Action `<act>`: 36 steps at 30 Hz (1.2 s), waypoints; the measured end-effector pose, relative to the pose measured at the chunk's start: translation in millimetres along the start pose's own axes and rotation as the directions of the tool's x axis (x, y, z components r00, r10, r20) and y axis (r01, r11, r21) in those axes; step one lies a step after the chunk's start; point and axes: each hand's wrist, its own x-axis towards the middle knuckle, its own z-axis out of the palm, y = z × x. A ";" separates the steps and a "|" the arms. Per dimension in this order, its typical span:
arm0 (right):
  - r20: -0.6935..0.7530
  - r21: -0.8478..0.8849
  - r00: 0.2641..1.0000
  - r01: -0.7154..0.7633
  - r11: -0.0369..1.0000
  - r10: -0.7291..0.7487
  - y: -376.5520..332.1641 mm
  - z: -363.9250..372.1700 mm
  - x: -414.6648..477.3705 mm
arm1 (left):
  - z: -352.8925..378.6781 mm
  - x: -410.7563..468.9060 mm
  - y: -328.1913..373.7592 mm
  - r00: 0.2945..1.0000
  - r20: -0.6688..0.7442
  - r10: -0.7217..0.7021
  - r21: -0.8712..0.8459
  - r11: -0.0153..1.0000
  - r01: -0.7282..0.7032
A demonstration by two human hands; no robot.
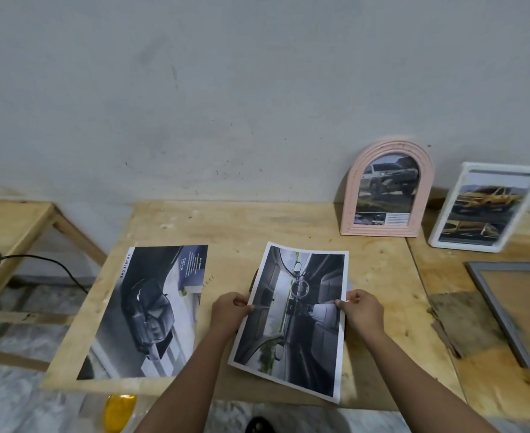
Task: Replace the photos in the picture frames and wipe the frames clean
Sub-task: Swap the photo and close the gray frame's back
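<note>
Both hands are on one sheet. The left hand (231,310) pinches the left long edge of the car-interior print (292,320), thumb on top and fingers curled under. The right hand (363,310) has the same kind of pinch on the right long edge. That print sits over the front middle of the wooden table (242,226), skewed so its top end leans toward 1 o'clock (hard to call whether it's lifted off the wood or lying on it). A bit of something dark pokes out from under its upper left edge, can't tell what.

At 9 o'clock from the held sheet, a dark-car print (151,310) lies flat on the table, apart from the left hand, with "DOUBLE CAB" printed along its left margin.

Up at 1 o'clock, a pink arched frame (387,190) stands on the tabletop leaning against the wall (226,89), with a picture of a light-coloured truck in it. Just beside that, at 2 o'clock, a white frame (485,207) leans back too and shows a yellow vehicle. At 3 o'clock a grey frame (507,310) lies flat with bare wood showing through it, cut off by the picture's edge.

Over at 9 to 10 o'clock there's a wooden bench (13,220) with a black cable (54,267) trailing off it. Down at 7 o'clock, below the table edge, is a blurry yellow object (120,412).
</note>
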 end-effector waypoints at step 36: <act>0.330 0.893 0.922 -0.235 0.383 -0.202 65.6 -404.6 89.1 | 279.7 -146.4 340.4 0.538 0.662 0.523 0.326 0.446 -0.834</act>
